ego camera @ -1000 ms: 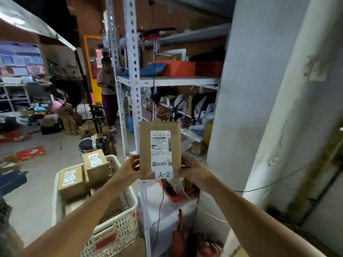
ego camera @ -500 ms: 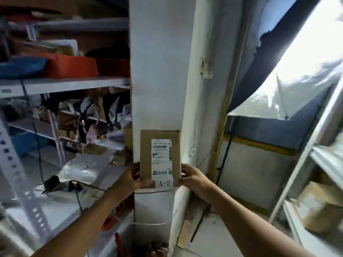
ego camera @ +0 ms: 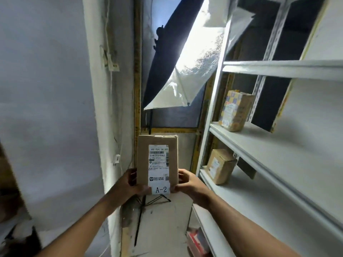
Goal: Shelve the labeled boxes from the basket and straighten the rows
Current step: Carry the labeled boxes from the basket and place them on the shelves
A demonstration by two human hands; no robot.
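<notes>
View has swung right since a second ago: the basket and the cluttered rack are gone from sight, and a white shelf unit (ego camera: pixel 269 154) is now filling the right side. The box marked A-2 (ego camera: pixel 157 164) is being held upright in the same two-handed grip as before, label facing the person.

Grip: left hand (ego camera: pixel 128 184) and right hand (ego camera: pixel 189 183) are each pinching a lower edge of the box, thumbs on the front near the tag. Box is hanging in mid-air, left of the shelf unit, not touching it.

Reading: the person is likely turning toward the shelves to find the A-2 spot; placement not yet done.

Count: one box in hand; two boxes on the shelves, a patterned box (ego camera: pixel 233 110) on the higher board and a plain brown box (ego camera: pixel 220 166) on the board below. Three shelf boards are showing clearly. One white umbrella (ego camera: pixel 185 75) on a stand behind.
</notes>
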